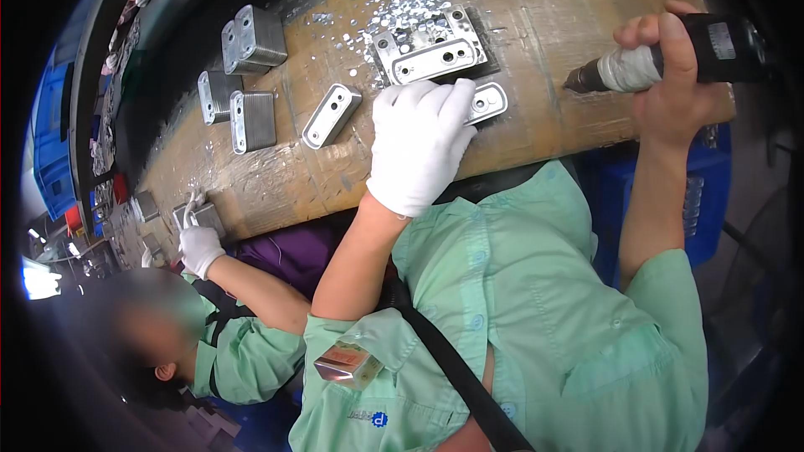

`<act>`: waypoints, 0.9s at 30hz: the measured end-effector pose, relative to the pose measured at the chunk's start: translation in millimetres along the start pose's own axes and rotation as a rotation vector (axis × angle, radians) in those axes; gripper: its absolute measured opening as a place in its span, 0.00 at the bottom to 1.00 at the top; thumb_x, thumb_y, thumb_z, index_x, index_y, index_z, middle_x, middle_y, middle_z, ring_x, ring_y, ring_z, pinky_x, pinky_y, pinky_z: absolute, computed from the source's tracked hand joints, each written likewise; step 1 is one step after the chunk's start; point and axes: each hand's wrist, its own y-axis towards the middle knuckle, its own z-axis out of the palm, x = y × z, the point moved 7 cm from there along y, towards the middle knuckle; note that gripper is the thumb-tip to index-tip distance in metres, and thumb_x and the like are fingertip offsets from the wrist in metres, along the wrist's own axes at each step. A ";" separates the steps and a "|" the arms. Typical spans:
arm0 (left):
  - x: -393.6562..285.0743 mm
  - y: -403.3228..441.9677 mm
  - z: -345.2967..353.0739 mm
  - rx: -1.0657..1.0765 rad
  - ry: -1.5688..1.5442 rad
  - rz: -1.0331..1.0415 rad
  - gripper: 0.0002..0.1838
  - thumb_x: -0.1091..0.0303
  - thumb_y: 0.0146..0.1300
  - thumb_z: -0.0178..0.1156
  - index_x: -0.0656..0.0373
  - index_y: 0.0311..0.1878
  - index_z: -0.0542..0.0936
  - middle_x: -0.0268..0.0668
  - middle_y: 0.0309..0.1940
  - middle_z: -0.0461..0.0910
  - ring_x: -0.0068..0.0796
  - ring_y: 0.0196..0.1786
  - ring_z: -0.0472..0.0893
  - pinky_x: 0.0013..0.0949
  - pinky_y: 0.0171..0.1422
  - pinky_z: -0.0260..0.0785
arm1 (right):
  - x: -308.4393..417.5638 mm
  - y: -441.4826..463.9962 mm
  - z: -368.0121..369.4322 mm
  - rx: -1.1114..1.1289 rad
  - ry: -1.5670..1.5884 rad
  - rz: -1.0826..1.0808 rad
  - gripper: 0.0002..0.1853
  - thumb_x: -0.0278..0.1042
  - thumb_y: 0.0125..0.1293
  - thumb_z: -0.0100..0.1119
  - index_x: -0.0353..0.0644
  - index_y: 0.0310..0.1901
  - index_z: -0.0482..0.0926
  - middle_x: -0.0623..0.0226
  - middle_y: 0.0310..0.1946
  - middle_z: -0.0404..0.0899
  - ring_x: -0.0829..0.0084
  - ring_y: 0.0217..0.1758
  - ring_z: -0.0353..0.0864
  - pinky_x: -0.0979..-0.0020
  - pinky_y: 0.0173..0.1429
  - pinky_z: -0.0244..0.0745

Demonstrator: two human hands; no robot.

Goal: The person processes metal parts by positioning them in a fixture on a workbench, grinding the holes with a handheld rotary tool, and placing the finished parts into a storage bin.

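Observation:
My left hand (419,146), in a white glove, is closed with its fingertips around an oblong silver metal part (488,104). One end of this part, with a round hole, shows beyond the fingers; the rest is covered. Just above them, a similar oblong part (431,60) lies in a metal fixture block (459,21). My bare right hand (670,75) grips a black handheld power tool (708,46) by its front. White wrapping (626,69) surrounds the tool's neck, and its dark tapered tip (578,79) points left over the bench.
Small silver discs (406,0) lie scattered behind the fixture. A single oblong part (332,115) rests left of my gloved hand, with stacks of parts (260,42) beyond. A co-worker's gloved hand (201,247) touches metal pieces at the bench's left. A blue crate (708,192) stands below right.

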 end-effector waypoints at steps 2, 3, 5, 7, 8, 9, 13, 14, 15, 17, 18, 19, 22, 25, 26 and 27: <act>6.1 -0.6 -4.2 -0.015 -0.095 -0.019 0.30 0.73 0.47 0.76 0.57 0.57 0.80 0.36 0.42 0.84 0.43 0.47 0.82 0.46 0.53 0.70 | -2.0 1.0 -0.1 0.004 0.012 -0.004 0.12 0.27 0.73 0.61 0.31 0.53 0.76 0.61 0.32 0.79 0.63 0.36 0.81 0.57 0.46 0.81; 9.5 -0.9 -8.5 -0.038 -0.107 -0.017 0.30 0.73 0.47 0.76 0.57 0.57 0.81 0.37 0.43 0.84 0.43 0.46 0.82 0.46 0.53 0.70 | -1.4 0.9 1.0 0.002 -0.012 -0.009 0.12 0.27 0.73 0.61 0.31 0.53 0.76 0.61 0.32 0.79 0.63 0.36 0.81 0.57 0.46 0.81; 16.6 0.0 -18.5 -0.090 -0.130 -0.018 0.30 0.75 0.47 0.75 0.57 0.57 0.81 0.37 0.43 0.85 0.43 0.46 0.82 0.45 0.53 0.71 | 0.7 1.0 4.5 0.004 -0.061 -0.019 0.13 0.28 0.73 0.61 0.31 0.54 0.76 0.61 0.33 0.79 0.63 0.36 0.81 0.57 0.46 0.81; 25.4 10.1 -30.0 -0.126 -0.051 -0.009 0.20 0.71 0.49 0.74 0.53 0.48 0.83 0.34 0.43 0.84 0.40 0.49 0.81 0.46 0.53 0.69 | -1.6 2.7 4.0 -0.007 -0.055 -0.011 0.13 0.28 0.73 0.61 0.32 0.54 0.76 0.61 0.32 0.79 0.63 0.36 0.81 0.57 0.46 0.81; 31.4 12.8 -31.4 -0.154 0.004 0.005 0.18 0.70 0.50 0.74 0.53 0.46 0.83 0.33 0.44 0.85 0.40 0.49 0.81 0.46 0.54 0.69 | -2.1 3.9 4.5 -0.010 -0.052 -0.008 0.12 0.28 0.73 0.61 0.32 0.54 0.76 0.61 0.32 0.79 0.64 0.36 0.81 0.58 0.46 0.81; 36.7 15.0 -32.0 -0.183 0.060 0.019 0.16 0.70 0.50 0.74 0.52 0.44 0.84 0.32 0.45 0.85 0.40 0.50 0.81 0.46 0.55 0.70 | -2.7 4.8 6.2 -0.003 -0.053 -0.004 0.13 0.27 0.73 0.61 0.31 0.54 0.76 0.61 0.32 0.79 0.64 0.36 0.81 0.58 0.46 0.81; 55.0 17.9 -16.8 -0.145 0.005 0.038 0.15 0.72 0.51 0.75 0.54 0.43 0.86 0.35 0.49 0.87 0.44 0.54 0.82 0.46 0.59 0.72 | -0.1 11.8 16.4 0.030 -0.115 -0.002 0.12 0.28 0.73 0.60 0.32 0.54 0.76 0.62 0.32 0.79 0.64 0.37 0.81 0.57 0.47 0.80; 54.7 19.2 -15.5 -0.152 -0.012 0.045 0.14 0.71 0.51 0.76 0.54 0.42 0.86 0.36 0.50 0.87 0.44 0.54 0.82 0.46 0.59 0.72 | 1.9 13.7 19.8 0.039 -0.146 -0.001 0.12 0.29 0.74 0.59 0.32 0.54 0.76 0.63 0.32 0.78 0.63 0.37 0.81 0.57 0.48 0.80; 54.6 19.6 -13.4 -0.157 -0.031 0.049 0.14 0.71 0.51 0.76 0.54 0.41 0.85 0.36 0.50 0.87 0.44 0.54 0.82 0.46 0.59 0.72 | 5.0 15.8 26.6 0.043 -0.073 0.023 0.12 0.31 0.74 0.58 0.32 0.53 0.75 0.63 0.32 0.78 0.63 0.38 0.81 0.57 0.49 0.80; 60.3 18.8 -5.5 -0.149 -0.096 0.025 0.14 0.71 0.51 0.76 0.54 0.41 0.85 0.36 0.51 0.87 0.44 0.55 0.82 0.46 0.60 0.72 | 14.9 20.8 49.3 0.051 0.071 0.074 0.13 0.34 0.75 0.55 0.33 0.53 0.75 0.64 0.32 0.77 0.63 0.39 0.81 0.56 0.51 0.79; 62.5 18.9 -2.7 -0.148 -0.126 0.017 0.14 0.71 0.51 0.77 0.54 0.41 0.85 0.36 0.52 0.87 0.45 0.55 0.82 0.46 0.60 0.72 | 16.3 23.0 60.7 0.092 0.180 0.117 0.14 0.37 0.76 0.53 0.34 0.53 0.74 0.65 0.32 0.76 0.63 0.39 0.80 0.57 0.53 0.78; 61.6 19.0 -3.5 -0.183 -0.127 0.026 0.13 0.70 0.51 0.76 0.53 0.40 0.85 0.35 0.50 0.86 0.44 0.54 0.82 0.46 0.59 0.72 | 24.4 23.5 76.6 0.053 0.177 0.046 0.13 0.38 0.75 0.56 0.36 0.51 0.76 0.67 0.30 0.77 0.66 0.35 0.80 0.60 0.47 0.78; 60.2 16.2 -4.9 -0.262 -0.130 0.044 0.11 0.68 0.50 0.76 0.53 0.36 0.85 0.32 0.48 0.86 0.42 0.53 0.82 0.46 0.57 0.72 | 33.6 19.6 123.2 0.003 0.196 -0.031 0.12 0.41 0.73 0.61 0.42 0.49 0.79 0.69 0.26 0.79 0.70 0.28 0.80 0.66 0.38 0.79; 61.5 15.9 -4.9 -0.266 -0.150 0.047 0.12 0.69 0.50 0.77 0.52 0.37 0.85 0.33 0.49 0.86 0.42 0.53 0.82 0.46 0.57 0.72 | 34.0 18.0 145.7 0.002 0.169 -0.042 0.12 0.41 0.73 0.62 0.42 0.48 0.80 0.69 0.25 0.79 0.71 0.27 0.80 0.67 0.36 0.79; 61.6 16.1 -4.8 -0.254 -0.161 0.042 0.13 0.69 0.50 0.77 0.53 0.39 0.85 0.34 0.50 0.87 0.43 0.54 0.82 0.46 0.59 0.72 | 35.5 17.2 151.4 0.005 0.139 -0.045 0.12 0.41 0.73 0.63 0.42 0.47 0.80 0.69 0.25 0.79 0.71 0.27 0.80 0.67 0.36 0.78; 62.3 15.2 -3.8 -0.239 -0.173 0.036 0.14 0.70 0.51 0.78 0.53 0.41 0.86 0.35 0.51 0.87 0.44 0.55 0.82 0.45 0.60 0.71 | 37.0 16.4 157.0 0.009 0.109 -0.049 0.11 0.41 0.72 0.63 0.42 0.46 0.80 0.69 0.25 0.78 0.71 0.26 0.80 0.67 0.35 0.78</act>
